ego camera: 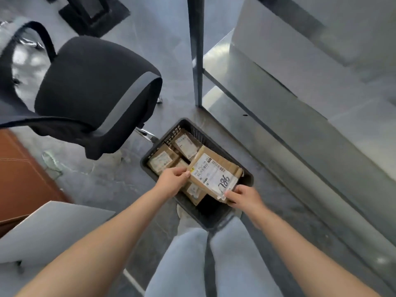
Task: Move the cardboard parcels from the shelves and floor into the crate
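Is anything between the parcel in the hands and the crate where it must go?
No barrier shows. The held parcel, gripped by left hand and right hand, is above the open crate; smaller parcels lie beneath.

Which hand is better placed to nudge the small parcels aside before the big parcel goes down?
Left, probably. The left hand pinches the edge of the big parcel right beside the small parcels in the crate. The right hand holds the opposite corner, farther from them.

Near corner of crate (205, 213) behind knees (192, 241); parcel labels (185, 144) blurred.
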{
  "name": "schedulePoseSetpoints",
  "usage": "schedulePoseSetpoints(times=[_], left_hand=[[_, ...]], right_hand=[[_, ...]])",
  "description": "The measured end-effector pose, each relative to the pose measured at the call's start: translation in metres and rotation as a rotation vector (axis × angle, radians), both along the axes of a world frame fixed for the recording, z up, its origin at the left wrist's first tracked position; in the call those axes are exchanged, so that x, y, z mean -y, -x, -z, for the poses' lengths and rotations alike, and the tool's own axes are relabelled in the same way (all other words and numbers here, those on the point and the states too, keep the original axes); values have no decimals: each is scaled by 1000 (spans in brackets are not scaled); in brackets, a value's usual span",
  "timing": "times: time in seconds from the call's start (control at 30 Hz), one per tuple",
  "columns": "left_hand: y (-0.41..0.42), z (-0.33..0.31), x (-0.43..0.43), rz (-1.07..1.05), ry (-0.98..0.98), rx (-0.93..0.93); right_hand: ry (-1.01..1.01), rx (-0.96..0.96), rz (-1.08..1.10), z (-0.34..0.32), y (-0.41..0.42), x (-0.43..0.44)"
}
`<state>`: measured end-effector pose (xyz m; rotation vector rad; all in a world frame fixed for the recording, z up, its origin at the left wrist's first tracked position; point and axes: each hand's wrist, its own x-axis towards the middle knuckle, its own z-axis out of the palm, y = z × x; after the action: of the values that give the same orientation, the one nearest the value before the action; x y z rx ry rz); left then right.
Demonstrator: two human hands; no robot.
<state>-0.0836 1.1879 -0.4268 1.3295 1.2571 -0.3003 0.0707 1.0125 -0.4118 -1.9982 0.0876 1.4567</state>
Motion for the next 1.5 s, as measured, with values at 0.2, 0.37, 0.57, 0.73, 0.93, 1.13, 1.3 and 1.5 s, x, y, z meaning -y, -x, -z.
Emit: schedulePoseSetpoints(times=[0.2,0.37,0.57,0.73,0.93,1.13,1.3,1.5], left_hand=[[-14,149,12,-110,99,-69],[-45,237,18,-187,92,-107],[-81,333,19,-484,55,-140],[-95,372,16,-576,-106,-246],[-93,379,25,-446,50,-267],[-107,292,35,-19,53,-437],[-138,183,29,231,-310,-150],[-145,-14,-16,364,-823,-37]], right_hand=[[108,-121,66,135,4,14],[149,-105,65,244,-18,4],[180,-48,73,345,-43,-19],[144,-58,56,388,-46,-41],[102,-79,48,389,-45,-36],[346,-85,8,326,-45,-57],[142,168,-239,186,-72,-136],[-215,583,-564,-56,-103,-197]])
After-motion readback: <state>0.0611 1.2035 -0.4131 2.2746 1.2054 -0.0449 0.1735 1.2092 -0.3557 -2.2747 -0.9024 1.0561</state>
